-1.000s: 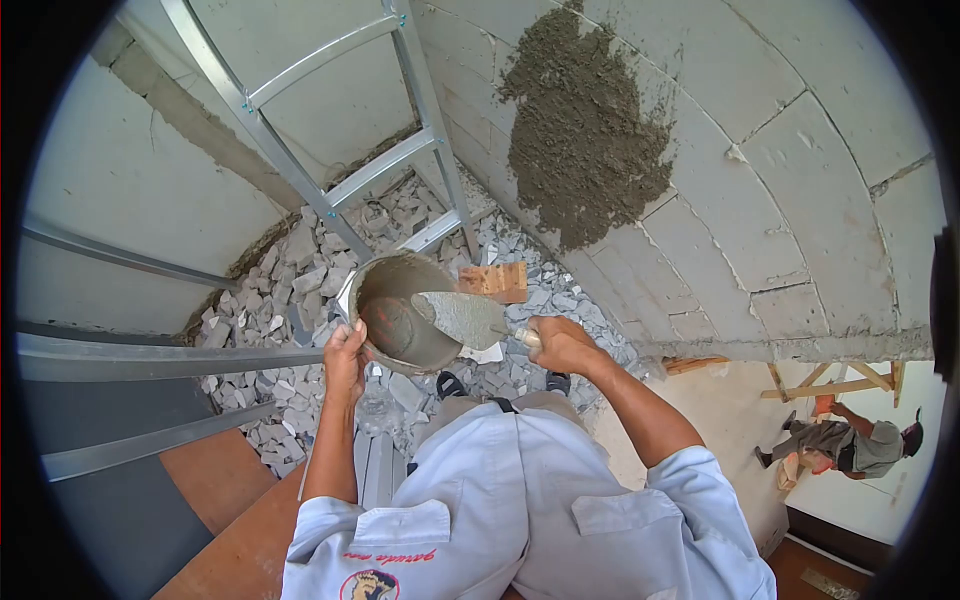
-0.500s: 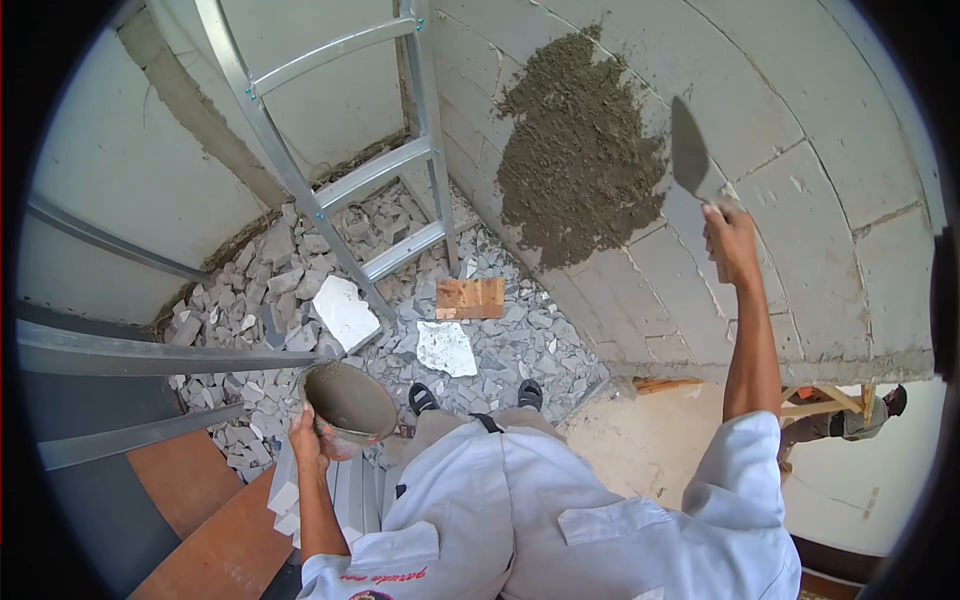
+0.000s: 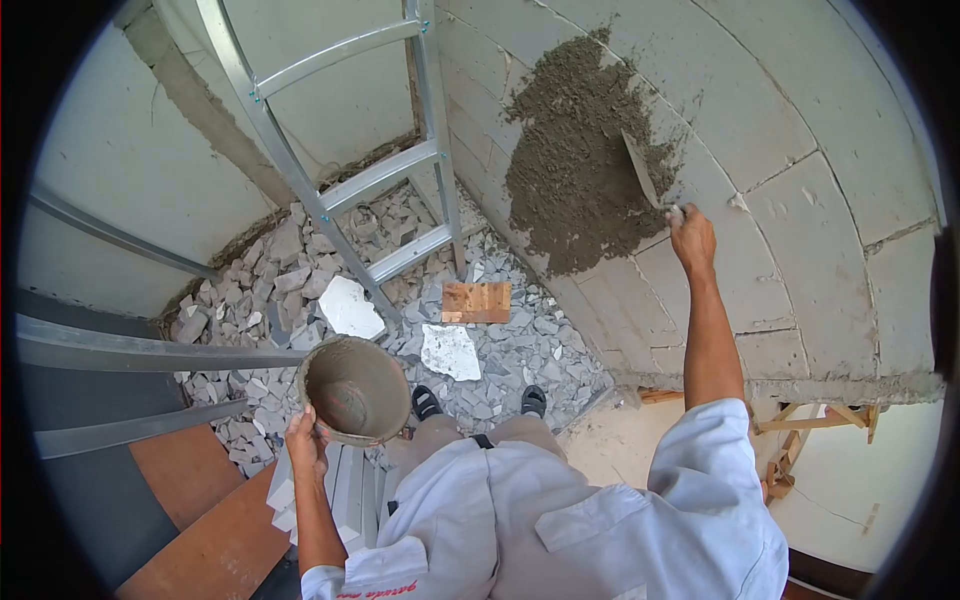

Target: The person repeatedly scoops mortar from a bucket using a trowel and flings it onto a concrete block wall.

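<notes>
My left hand (image 3: 307,440) grips the rim of a mortar-smeared bucket (image 3: 375,385), tilted so its inside faces me, with grey mortar coating the walls. My right hand (image 3: 692,238) is closed round the handle of a pointed trowel (image 3: 641,172). The trowel's blade is on edge against a rough patch of wet mortar (image 3: 570,160) on the block wall (image 3: 790,230). The patch is dark grey and lumpy, with a smoother area left of the blade.
An aluminium ladder (image 3: 385,175) stands on broken block rubble (image 3: 290,270) in the corner. Near my feet lie a wooden board (image 3: 476,302) and a white slab piece (image 3: 450,351). Metal bars (image 3: 160,348) cross at left, above brown panels (image 3: 205,545). Timber framing (image 3: 815,424) shows at lower right.
My right hand has brought the trowel left from bare wall onto the mortar patch. The bucket has tipped further toward me, showing more of its inside. A person at lower right has left view.
</notes>
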Tool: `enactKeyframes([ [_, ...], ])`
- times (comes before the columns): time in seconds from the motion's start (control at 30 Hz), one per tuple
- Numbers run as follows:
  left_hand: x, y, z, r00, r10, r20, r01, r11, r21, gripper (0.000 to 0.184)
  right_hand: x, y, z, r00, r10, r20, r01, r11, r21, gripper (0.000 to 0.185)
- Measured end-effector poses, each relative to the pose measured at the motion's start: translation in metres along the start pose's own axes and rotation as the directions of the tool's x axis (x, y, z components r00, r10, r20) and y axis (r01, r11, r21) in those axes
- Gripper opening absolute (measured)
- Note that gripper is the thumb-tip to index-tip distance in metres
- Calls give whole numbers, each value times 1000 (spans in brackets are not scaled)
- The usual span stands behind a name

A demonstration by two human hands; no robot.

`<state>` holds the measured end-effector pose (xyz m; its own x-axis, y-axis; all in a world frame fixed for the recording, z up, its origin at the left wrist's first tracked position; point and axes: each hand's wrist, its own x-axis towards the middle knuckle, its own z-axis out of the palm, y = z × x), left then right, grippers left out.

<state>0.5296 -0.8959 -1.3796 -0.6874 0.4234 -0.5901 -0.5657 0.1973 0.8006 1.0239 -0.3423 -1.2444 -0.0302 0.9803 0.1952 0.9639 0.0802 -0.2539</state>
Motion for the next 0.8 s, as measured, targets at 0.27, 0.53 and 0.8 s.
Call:
enactKeyframes([
  [0.27, 39, -21, 13, 990, -61, 129, 54, 997, 51, 25, -67, 1, -80, 936, -150, -319, 39, 943, -329, 22],
  [0.53, 33, -20, -3, 994, -53, 95, 43, 994, 104, 15, -116, -179, -123, 849, -508, 146, 425, 820, 382, 23],
  [0.8, 3, -6, -34, 993, -20, -116, 37, 989, 143, 26, 47, -145, 29, 997, -35, 66, -20, 723, 691, 35],
])
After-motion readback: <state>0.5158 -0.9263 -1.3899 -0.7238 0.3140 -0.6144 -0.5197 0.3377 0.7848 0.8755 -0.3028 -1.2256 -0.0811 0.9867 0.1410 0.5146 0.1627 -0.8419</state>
